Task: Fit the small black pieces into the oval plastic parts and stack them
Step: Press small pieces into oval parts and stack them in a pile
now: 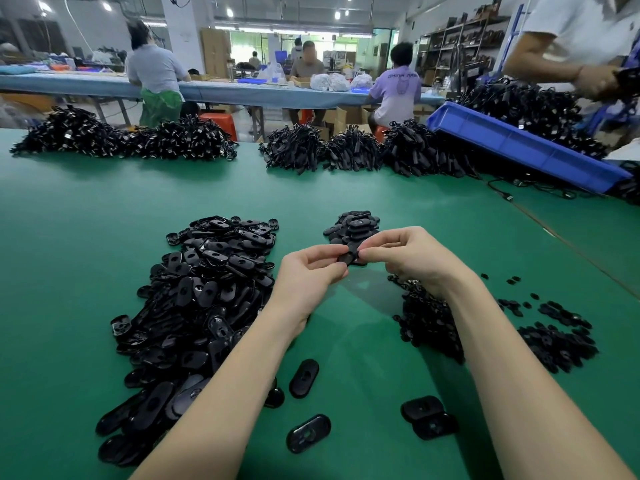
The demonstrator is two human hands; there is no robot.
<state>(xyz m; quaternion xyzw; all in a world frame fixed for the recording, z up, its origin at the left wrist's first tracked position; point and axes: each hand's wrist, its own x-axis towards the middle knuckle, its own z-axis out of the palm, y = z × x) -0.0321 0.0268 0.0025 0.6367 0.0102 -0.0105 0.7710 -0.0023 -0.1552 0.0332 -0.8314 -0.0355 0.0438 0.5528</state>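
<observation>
Now your left hand (310,268) and right hand (403,252) pinch one black oval plastic part (350,257) between them, seemingly mid-fitting; next, probably seat it on the far stack (353,225).

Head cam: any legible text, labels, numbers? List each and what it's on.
"CHINA ...": first word fairly clear, second too blurred to read; printed across the back of the seated person's purple shirt.
Graphic below that print: unreadable.
Oval plastic parts, blue bin, cartons: no readable markings.
</observation>
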